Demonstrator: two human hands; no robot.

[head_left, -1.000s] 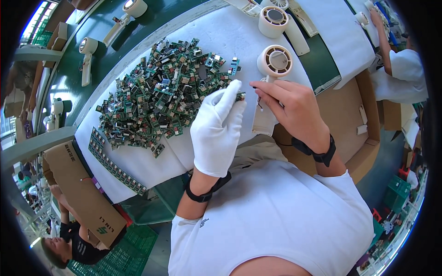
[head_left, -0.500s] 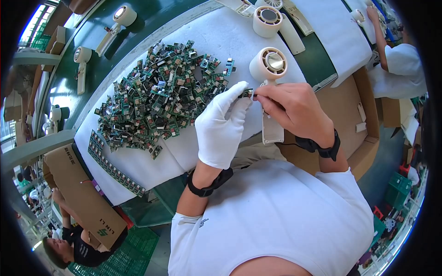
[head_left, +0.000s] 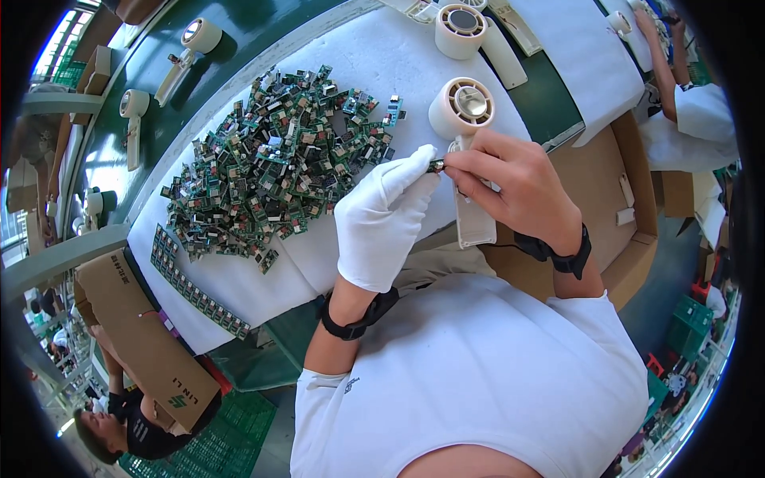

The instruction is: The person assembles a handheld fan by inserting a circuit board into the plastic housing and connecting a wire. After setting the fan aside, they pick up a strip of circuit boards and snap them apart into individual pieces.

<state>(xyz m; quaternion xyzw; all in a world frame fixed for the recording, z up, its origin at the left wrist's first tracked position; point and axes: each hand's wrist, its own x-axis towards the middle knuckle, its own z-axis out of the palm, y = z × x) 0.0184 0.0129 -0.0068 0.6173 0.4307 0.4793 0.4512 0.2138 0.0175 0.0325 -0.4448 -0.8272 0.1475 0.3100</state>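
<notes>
My left hand (head_left: 381, 219), in a white glove, pinches a small green circuit board (head_left: 436, 166) between thumb and fingers. My bare right hand (head_left: 522, 187) is closed, its thumb and forefinger at the board's right end; the exact grip is partly hidden. Just beyond my hands a cream handheld fan (head_left: 462, 107) lies with its round head facing up. Its open handle shell (head_left: 476, 221) runs toward me, partly covered by my right hand. Left of the glove spreads a big heap of similar circuit boards (head_left: 271, 167). One loose board (head_left: 394, 111) sits near the fan head.
A strip of joined boards (head_left: 195, 283) lies at the mat's left edge. More fan parts (head_left: 462, 32) are at the back. On the green conveyor (head_left: 239, 48) stand several fans. An open cardboard box (head_left: 594, 199) is at my right. Co-workers are on both sides.
The board between my fingers has shifted slightly lower and shows less of itself. My right hand has turned a little. The fans on the conveyor have moved left and nearer.
</notes>
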